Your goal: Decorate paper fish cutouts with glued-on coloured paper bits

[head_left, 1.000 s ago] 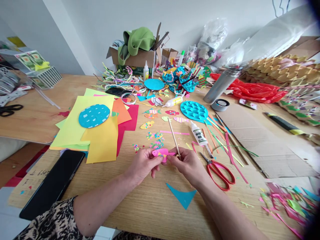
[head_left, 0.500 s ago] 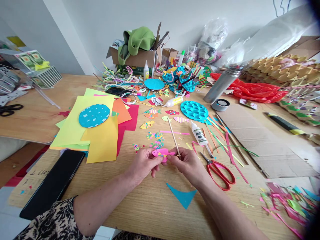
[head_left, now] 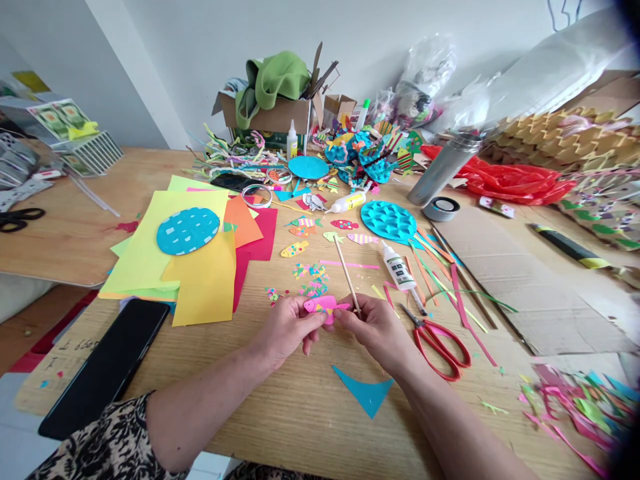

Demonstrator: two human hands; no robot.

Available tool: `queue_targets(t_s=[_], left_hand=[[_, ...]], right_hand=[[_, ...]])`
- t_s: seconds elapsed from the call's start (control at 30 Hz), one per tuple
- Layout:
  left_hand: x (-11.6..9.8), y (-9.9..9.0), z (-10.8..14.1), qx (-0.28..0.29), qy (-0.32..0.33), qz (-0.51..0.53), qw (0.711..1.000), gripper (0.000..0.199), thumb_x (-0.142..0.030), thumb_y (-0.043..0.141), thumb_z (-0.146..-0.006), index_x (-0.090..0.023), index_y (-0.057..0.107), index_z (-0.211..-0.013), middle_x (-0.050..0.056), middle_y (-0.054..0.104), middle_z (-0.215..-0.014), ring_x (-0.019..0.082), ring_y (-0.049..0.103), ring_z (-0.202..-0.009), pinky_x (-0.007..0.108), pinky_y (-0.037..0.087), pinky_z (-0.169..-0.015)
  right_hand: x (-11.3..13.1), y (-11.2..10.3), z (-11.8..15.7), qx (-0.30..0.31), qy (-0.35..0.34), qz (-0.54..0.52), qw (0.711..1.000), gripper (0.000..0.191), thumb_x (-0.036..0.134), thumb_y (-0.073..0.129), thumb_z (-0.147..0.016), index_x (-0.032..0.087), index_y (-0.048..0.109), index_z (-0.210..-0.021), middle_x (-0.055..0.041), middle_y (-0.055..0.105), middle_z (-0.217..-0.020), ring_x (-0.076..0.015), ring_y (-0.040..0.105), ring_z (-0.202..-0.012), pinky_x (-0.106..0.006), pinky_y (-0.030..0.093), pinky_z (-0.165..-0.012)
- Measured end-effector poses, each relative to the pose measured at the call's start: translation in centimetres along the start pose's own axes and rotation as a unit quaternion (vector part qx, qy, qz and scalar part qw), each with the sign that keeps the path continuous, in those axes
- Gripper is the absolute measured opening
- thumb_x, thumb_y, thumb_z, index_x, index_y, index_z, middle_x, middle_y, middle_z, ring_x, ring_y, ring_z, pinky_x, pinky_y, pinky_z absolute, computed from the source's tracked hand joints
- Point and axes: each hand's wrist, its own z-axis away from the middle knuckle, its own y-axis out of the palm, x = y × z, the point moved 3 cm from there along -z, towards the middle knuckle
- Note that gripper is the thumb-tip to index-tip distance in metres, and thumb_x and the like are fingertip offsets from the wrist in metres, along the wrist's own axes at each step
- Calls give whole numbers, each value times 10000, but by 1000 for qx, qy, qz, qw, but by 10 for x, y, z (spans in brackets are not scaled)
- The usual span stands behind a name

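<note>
A pink paper fish (head_left: 323, 304) with small coloured pieces on it is held low over the table between both hands. My left hand (head_left: 287, 331) pinches its head end and lower edge. At the tail, the fingers of my right hand (head_left: 373, 327) are closed, and a thin wooden stick (head_left: 346, 270) also sits in that hand, pointing up and away. Just beyond lie piles of tiny paper bits (head_left: 314, 288) and several finished paper fish, among them a yellow fish (head_left: 295, 249). Red-handled scissors (head_left: 443, 347) rest right of my right hand.
A white glue bottle (head_left: 397, 267) lies beyond the scissors. Coloured paper sheets (head_left: 205, 287) and a black phone (head_left: 105, 367) occupy the left. A blue paper scrap (head_left: 367, 393) lies in front of me. Cardboard (head_left: 530, 280), a metal flask (head_left: 445, 170) and paper clippings (head_left: 575, 407) are at right.
</note>
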Motion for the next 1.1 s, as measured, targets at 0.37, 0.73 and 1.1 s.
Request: queue_targets(t_s=[0.37,0.73,1.1], left_hand=[[-1,0,0,-3,-3,19,1000,256,-356,723,-617,-114,659,-673,32,635,-601,73,456,-417,166,354,-297],[0,0,0,-1,-9,6,1000,262,-346,701,-618,-104,665,-712,62,684,-673,72,469,-430,163,366,-295],[0,1,0,3,-6,2,1000,267,-350,698,-626,-98,663,-706,60,681,-665,64,466,-424,149,369,-291]], right_hand=[[-1,-1,2,17,35,-44,998,303,451,676,-737,152,625,-735,45,481,-537,-53,277,-431,-223,182,-407],[0,0,1,11,31,-41,999,239,383,640,-751,144,635,-750,42,501,-542,-52,274,-439,-220,182,-407],[-1,1,1,12,26,-45,999,246,392,633,-747,148,623,-721,49,478,-541,-52,274,-439,-227,188,-415]])
